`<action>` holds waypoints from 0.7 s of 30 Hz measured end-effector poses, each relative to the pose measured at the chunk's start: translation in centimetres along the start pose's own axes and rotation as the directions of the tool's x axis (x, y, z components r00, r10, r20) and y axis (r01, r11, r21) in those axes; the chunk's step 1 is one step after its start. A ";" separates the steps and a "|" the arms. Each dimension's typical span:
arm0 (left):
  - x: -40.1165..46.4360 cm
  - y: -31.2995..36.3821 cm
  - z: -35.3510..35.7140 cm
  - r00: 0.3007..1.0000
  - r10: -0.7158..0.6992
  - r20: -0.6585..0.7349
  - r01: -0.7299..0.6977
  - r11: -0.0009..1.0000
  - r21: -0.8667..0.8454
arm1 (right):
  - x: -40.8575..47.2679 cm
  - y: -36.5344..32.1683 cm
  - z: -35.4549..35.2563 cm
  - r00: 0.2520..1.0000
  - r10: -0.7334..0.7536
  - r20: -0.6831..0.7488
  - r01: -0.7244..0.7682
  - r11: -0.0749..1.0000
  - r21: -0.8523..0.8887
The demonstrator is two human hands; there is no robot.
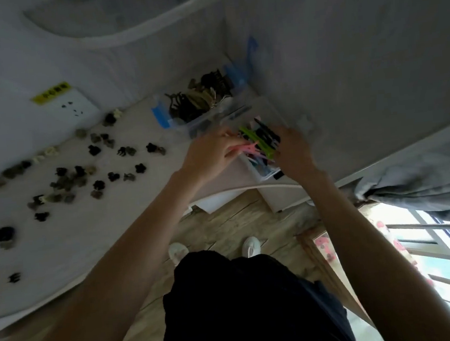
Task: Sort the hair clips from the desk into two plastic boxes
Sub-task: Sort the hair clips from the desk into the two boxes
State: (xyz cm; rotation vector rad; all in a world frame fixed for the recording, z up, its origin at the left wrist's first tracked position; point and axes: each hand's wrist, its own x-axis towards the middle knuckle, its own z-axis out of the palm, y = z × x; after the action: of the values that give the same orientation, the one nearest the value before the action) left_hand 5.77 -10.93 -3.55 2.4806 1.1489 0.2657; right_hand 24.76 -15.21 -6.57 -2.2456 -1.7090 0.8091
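Several small dark, grey and cream hair clips (65, 183) lie scattered over the white desk (68, 240). At the desk's right end stand two clear plastic boxes. The far box (202, 116) is full of large brown and black claw clips. The near box (264, 172) holds long pink, green and black clips. My left hand (211, 152) grips pink clips (243, 148) over the near box. My right hand (293, 147) holds a bunch of green and black clips (263, 137) beside it. The picture is blurred by motion.
A white wall with a socket plate (70, 105) and a yellow label runs behind the desk. A grey curtain (375, 87) hangs close on the right, next to a barred window (446, 253). Wooden floor and my white shoes show below the desk edge.
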 end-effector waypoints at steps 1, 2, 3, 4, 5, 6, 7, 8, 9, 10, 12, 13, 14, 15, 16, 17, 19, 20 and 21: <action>1.4 0.3 0.1 0.999 0.033 0.039 -0.034 0.999 0.030 | -0.4 0.3 -0.3 1.000 -0.009 -0.012 0.009 1.000 0.002; 2.5 0.5 0.2 0.995 0.061 0.076 -0.065 0.997 0.046 | -0.8 0.5 -0.5 0.999 -0.036 -0.035 0.035 0.999 -0.005; 3.6 0.8 0.5 0.990 0.092 0.105 -0.099 0.993 0.059 | -1.2 0.6 -0.8 0.996 -0.055 -0.064 0.055 0.998 -0.006; 4.5 0.9 0.7 0.985 0.123 0.117 -0.133 0.988 0.080 | -1.6 0.6 -1.0 0.993 -0.074 -0.096 0.075 0.997 0.005; 5.1 0.8 1.1 0.981 0.145 0.132 -0.160 0.981 0.111 | -1.9 0.6 -1.2 0.988 -0.094 -0.120 0.095 0.995 0.002; 5.5 0.8 1.4 0.977 0.153 0.148 -0.174 0.975 0.138 | -2.2 0.7 -1.2 0.984 -0.126 -0.130 0.125 0.992 -0.016; 5.6 0.6 1.6 0.978 0.145 0.152 -0.167 0.975 0.148 | -2.7 0.6 -1.3 0.979 -0.156 -0.132 0.153 0.988 -0.032; 5.4 0.5 1.8 0.982 0.132 0.135 -0.151 0.978 0.143 | -3.0 0.6 -1.3 0.973 -0.183 -0.138 0.181 0.983 -0.033; 5.0 0.3 2.0 0.989 0.115 0.089 -0.126 0.984 0.129 | -3.3 0.5 -1.3 0.962 -0.223 -0.154 0.220 0.975 -0.037; 4.5 0.0 2.2 0.995 0.092 0.038 -0.096 0.988 0.124 | -3.4 0.4 -1.1 0.948 -0.273 -0.162 0.269 0.962 -0.050; 3.2 -0.7 2.8 0.998 0.047 -0.040 -0.040 0.989 0.140 | -2.9 0.2 -0.1 0.920 -0.374 -0.118 0.364 0.927 -0.096; 2.6 -1.2 3.1 0.998 0.014 -0.057 -0.006 0.990 0.142 | -2.5 0.2 0.6 0.907 -0.413 -0.086 0.402 0.908 -0.116; 2.0 -1.6 3.4 0.998 -0.021 -0.065 0.030 0.991 0.132 | -1.9 0.1 1.1 0.892 -0.450 -0.051 0.438 0.886 -0.151; 1.6 -2.0 3.6 0.996 -0.051 -0.069 0.059 0.992 0.116 | -1.3 -0.1 1.3 0.884 -0.467 -0.006 0.459 0.872 -0.169; 1.3 -2.2 3.7 0.995 -0.078 -0.066 0.084 0.992 0.098 | -0.9 -0.4 1.3 0.873 -0.484 0.065 0.487 0.855 -0.177; 1.0 -2.3 3.8 0.994 -0.090 -0.064 0.095 0.992 0.080 | -0.5 -0.6 1.3 0.860 -0.501 0.100 0.511 0.837 -0.196; 0.7 -2.2 3.9 0.993 -0.086 -0.077 0.090 0.995 0.050 | 0.3 -1.1 1.0 0.848 -0.513 0.136 0.530 0.808 -0.258; 0.6 -2.1 3.8 0.992 -0.091 -0.089 0.094 0.995 0.031 | 0.7 -1.3 0.7 0.858 -0.487 0.165 0.514 0.814 -0.271; 0.6 -1.9 3.9 0.990 -0.097 -0.101 0.099 0.995 0.011 | 0.9 -1.7 0.5 0.868 -0.463 0.180 0.496 0.823 -0.277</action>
State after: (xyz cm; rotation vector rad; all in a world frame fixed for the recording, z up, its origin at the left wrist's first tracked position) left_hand 6.13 -10.38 -7.85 2.4402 1.3144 0.3576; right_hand 23.31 -13.96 -6.42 -1.8101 -2.4649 0.5695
